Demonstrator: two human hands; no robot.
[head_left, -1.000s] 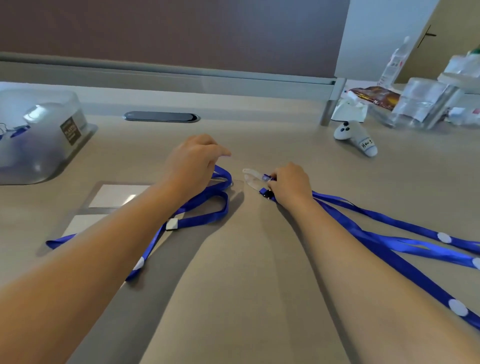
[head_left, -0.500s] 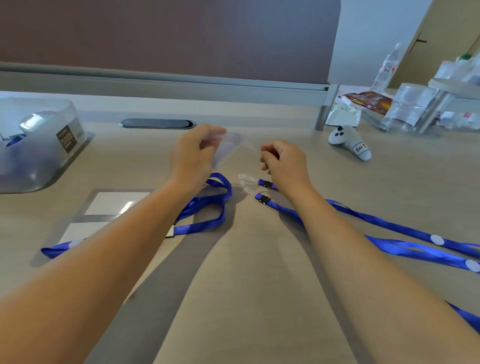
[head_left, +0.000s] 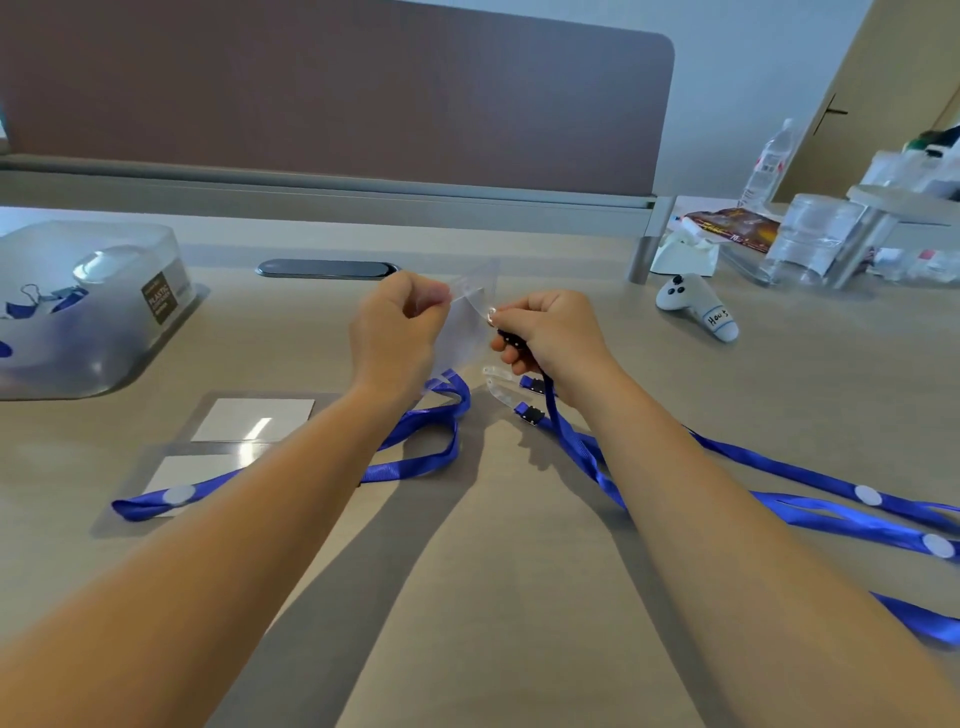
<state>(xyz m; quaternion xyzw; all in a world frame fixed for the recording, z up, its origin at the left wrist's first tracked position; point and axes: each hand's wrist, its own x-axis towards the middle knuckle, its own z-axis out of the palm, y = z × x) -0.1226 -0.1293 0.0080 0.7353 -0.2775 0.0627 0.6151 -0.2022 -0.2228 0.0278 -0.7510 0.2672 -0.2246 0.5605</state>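
My left hand (head_left: 397, 332) pinches the top edge of a clear plastic badge sleeve (head_left: 470, 317) and holds it above the desk. My right hand (head_left: 550, 332) grips the clip end of a blue lanyard (head_left: 566, 436), its clear strap tip touching the sleeve's right edge. The lanyard's ribbon hangs down from that hand to the desk. Two more clip ends (head_left: 524, 402) with clear straps lie on the desk just below my right hand. Another blue lanyard (head_left: 415, 452) lies looped under my left forearm.
Two clear sleeves with white cards (head_left: 244, 431) lie at the left. A translucent plastic box (head_left: 88, 306) with blue lanyards stands at far left. A white controller (head_left: 696, 312), bottles and clear containers (head_left: 810, 239) crowd the right back. Blue ribbons (head_left: 831, 504) trail to the right edge.
Both hands rose from the desk. My left hand picked up the clear sleeve, and my right hand lifted one lanyard clip up to the sleeve's edge.
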